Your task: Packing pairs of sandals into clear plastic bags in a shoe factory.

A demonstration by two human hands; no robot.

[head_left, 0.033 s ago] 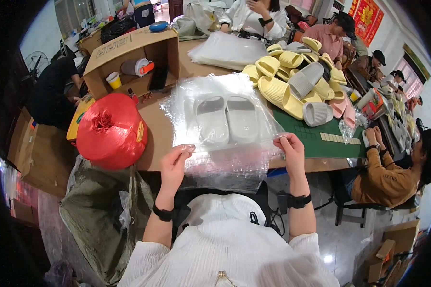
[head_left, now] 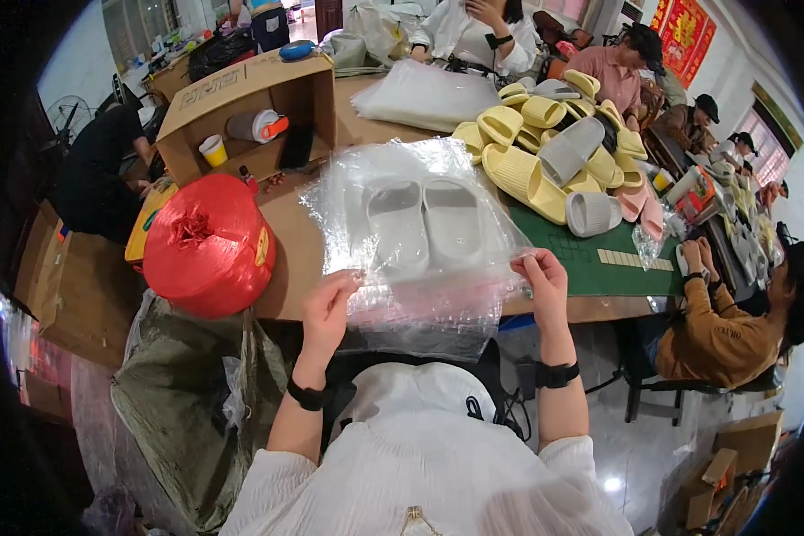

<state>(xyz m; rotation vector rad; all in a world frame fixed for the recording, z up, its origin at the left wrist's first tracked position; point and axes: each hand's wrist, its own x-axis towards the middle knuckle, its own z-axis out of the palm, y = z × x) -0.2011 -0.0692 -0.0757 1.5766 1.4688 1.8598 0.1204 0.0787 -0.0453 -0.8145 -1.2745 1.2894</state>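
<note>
A clear plastic bag (head_left: 500, 239) lies in front of me on a stack of similar bags. Inside it rests a pair of grey slide sandals (head_left: 453, 223), side by side with the open toes toward me. My left hand (head_left: 330, 304) pinches the near left corner of the bag. The near right corner is pinched between the thumb and fingers of my right hand (head_left: 542, 271). Both hands are closed, and the bag's near edge stretches between them above the table's front edge.
A red roll of plastic twine (head_left: 207, 250) stands at left, before a cardboard box (head_left: 188, 107) holding a cup and bottle. Yellow and grey slides (head_left: 531, 179) are heaped at right by a green mat (head_left: 581, 268). More clear bags (head_left: 424, 94) lie behind. Co-workers sit around.
</note>
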